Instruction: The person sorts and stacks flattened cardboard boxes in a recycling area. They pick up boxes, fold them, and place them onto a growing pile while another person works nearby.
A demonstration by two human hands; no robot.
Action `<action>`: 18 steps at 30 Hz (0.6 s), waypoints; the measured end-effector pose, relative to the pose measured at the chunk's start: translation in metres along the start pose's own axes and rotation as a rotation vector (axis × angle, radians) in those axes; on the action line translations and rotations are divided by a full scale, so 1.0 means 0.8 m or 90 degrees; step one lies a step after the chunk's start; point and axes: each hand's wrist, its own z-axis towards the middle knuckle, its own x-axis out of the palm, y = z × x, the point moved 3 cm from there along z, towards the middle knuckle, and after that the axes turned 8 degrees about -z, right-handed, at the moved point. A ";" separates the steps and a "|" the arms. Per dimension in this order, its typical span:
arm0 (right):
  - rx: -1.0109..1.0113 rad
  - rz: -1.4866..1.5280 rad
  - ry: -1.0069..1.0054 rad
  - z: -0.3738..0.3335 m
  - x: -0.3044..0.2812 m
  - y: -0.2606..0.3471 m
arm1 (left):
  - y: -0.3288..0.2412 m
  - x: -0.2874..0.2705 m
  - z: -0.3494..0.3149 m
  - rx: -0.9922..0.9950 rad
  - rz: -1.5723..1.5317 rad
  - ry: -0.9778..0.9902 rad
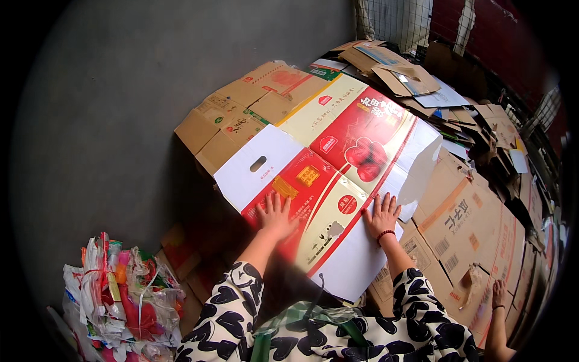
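Observation:
A flattened cardboard carton, printed red, cream and white with pictures of red fruit, lies spread on top of a stack in front of me. My left hand rests flat on its red panel, fingers spread. Further right, my right hand presses flat near the carton's near right part, also with fingers apart; a dark red bead bracelet circles that wrist. An oval handle hole shows in the white flap at the left. The carton's right side has a torn grey-white patch.
Brown flattened boxes lie beneath the carton. More flattened cardboard piles up on the right, reaching a wire fence behind. A tied bale of plastic bags stands at lower left on grey floor. Another person's hand touches cardboard at lower right.

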 end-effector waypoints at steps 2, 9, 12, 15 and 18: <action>-0.001 -0.001 0.015 0.002 0.003 0.004 | 0.006 0.004 0.002 -0.004 0.008 -0.001; 0.018 -0.038 0.071 0.003 -0.007 0.002 | 0.006 -0.010 -0.007 0.021 -0.070 -0.085; 0.014 -0.045 0.090 0.003 0.000 -0.003 | 0.019 -0.004 -0.037 -0.041 -0.128 -0.128; 0.011 -0.053 0.111 0.004 -0.005 -0.004 | 0.048 -0.006 -0.060 0.004 -0.180 -0.055; 0.015 -0.073 0.120 0.005 -0.024 0.000 | 0.052 -0.018 -0.061 0.021 -0.202 -0.054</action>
